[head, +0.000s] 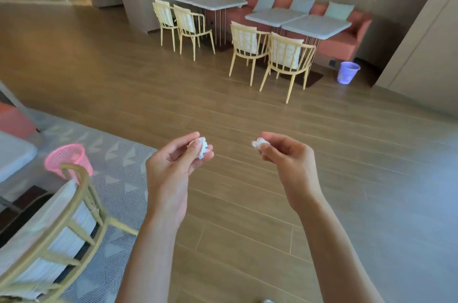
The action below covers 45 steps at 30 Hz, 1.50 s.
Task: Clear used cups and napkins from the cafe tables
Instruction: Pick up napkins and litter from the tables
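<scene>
Head view: a person's left hand [173, 161] pinches a crumpled napkin [202, 147], and the right hand [287, 156] pinches a second napkin wad [259, 143], both over bare floor, near the pink wastebasket [69, 160] (a purple bin [347, 72] stands well beyond). Such light fingertip holds could let either wad drop.

Open wood floor [138, 74] spans the middle of the scene, from under the raised hands out to the far seating. Near left: a yellow chair [57, 233] with a white cushion, its back rail curving into the near-left passage; a pink mesh bin [68, 157] just beyond it on a grey patterned rug [119, 161]. Far centre to right: three grey tables [314, 26] with four yellow chairs tucked close, backed by a pink bench [347, 42]. Far right: a lilac bin [348, 72] against the wall corner, floor free in front of it.
</scene>
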{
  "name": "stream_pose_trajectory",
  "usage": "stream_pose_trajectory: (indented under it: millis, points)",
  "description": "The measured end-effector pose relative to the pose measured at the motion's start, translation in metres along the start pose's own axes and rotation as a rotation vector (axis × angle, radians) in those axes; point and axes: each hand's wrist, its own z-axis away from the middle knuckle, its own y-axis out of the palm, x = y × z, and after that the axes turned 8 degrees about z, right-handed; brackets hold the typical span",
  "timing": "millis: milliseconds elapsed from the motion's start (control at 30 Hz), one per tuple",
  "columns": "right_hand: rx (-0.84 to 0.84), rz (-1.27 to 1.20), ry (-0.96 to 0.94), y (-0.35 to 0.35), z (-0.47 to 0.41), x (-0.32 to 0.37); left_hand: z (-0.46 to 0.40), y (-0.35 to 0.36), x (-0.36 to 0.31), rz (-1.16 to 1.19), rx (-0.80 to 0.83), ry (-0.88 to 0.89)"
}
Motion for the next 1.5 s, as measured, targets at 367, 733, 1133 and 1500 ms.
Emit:
stream_pose_trajectory:
  millis: [367, 733, 1133, 1500]
  points:
    - [0.271, -0.095, 0.018, 0.123, -0.248, -0.008, -0.226, 0.023, 0.026, -0.065, -0.220, 0.088]
    - [0.577, -0.156, 0.007, 0.268, -0.457, 0.035, -0.429, 0.051, 0.009, -0.132, -0.413, 0.222]
    - [0.758, -0.029, -0.037, 0.497, -0.636, 0.036, -0.671, -0.060, -0.010, -0.045, -0.699, 0.288]
    - [0.977, -0.067, -0.030, 0.717, -0.740, 0.068, -0.835, -0.150, -0.069, -0.029, -0.896, 0.410]
